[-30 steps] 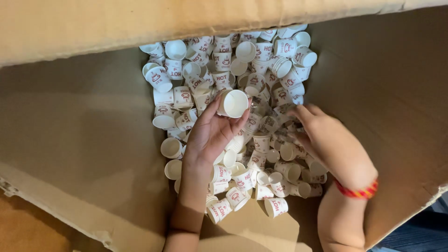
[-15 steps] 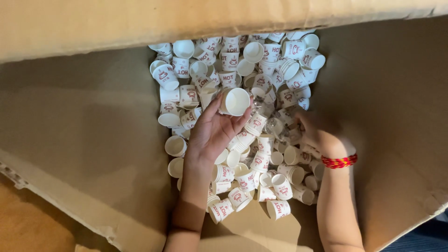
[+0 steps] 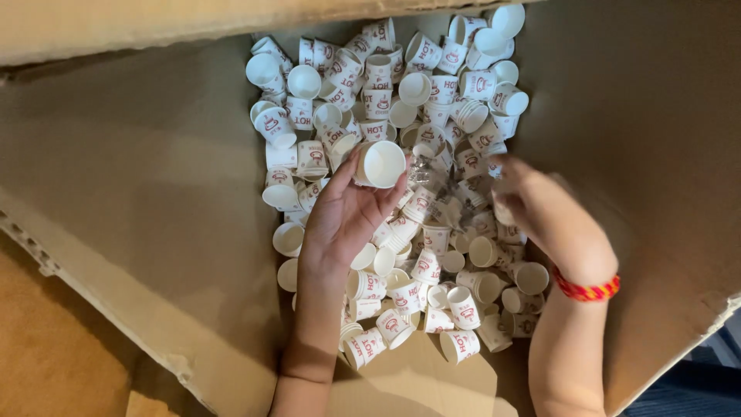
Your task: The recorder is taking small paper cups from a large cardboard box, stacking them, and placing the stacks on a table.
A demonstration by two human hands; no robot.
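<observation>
Saw a large brown cardboard box [image 3: 139, 170] opened wide, its plain inner walls taking up most of the view. Noted 1 flap [image 3: 154, 27] folded across the top edge and another wall [image 3: 656, 139] rising on the right. Found a ragged, corrugated edge [image 3: 46, 262] at lower left, with tan floor [image 3: 54, 347] beyond it. Glimpsed a dark blue surface [image 3: 695, 382] past the lower right corner.

Right hand [image 3: 540, 205] blurred — grip unclear.

The right hand [image 3: 552, 220], blurred, has apparently lifted off the cups [image 3: 463, 100].
</observation>
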